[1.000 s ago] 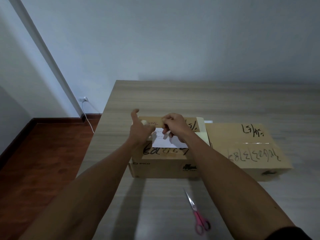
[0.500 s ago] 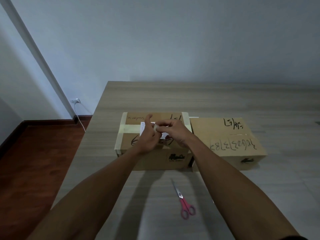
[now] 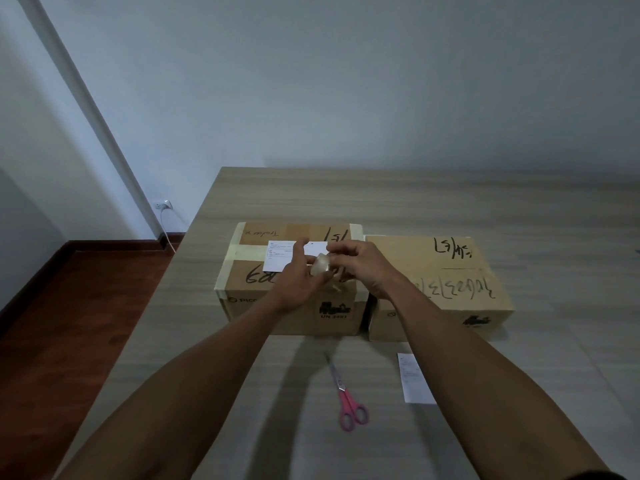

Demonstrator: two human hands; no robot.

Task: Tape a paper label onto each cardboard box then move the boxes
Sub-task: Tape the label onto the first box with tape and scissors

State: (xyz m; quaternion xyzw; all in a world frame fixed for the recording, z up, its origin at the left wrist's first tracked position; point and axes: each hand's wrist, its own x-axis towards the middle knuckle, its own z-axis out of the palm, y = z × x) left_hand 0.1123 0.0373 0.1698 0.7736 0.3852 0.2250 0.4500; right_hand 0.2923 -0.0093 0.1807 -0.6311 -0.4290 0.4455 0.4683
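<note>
**Label goes on first of two boxes**

Two cardboard boxes sit side by side on a pale wood-grain table (image 3: 450, 209), seen from a camera worn on the person's head. On the left box (image 3: 263, 282), sealed with broad beige tape and marked in black pen, a white paper label (image 3: 280, 256) lies flat across the top, over the tape seam. Just right of the label, above the same box, the left hand (image 3: 299, 275) is closed around a small roll of clear tape (image 3: 320, 265), thumb raised toward the label's upper edge. The right hand (image 3: 360, 265) meets it at the roll, fingers curled and pinched at the roll's far side; whether a strip of tape has been drawn free cannot be told. Both bare forearms reach in from the bottom of the frame and converge over the left box. The right box (image 3: 450, 271), touching or very nearly touching the left box, carries black handwriting on its top and no label. On the table in front of the left box, nearer the camera, lie pink-handled scissors (image 3: 348, 396), blades shut and pointing back toward the left box. To the right of the scissors, partly hidden by the right forearm, a second paper label (image 3: 412, 377) rests flat on the table.
</note>
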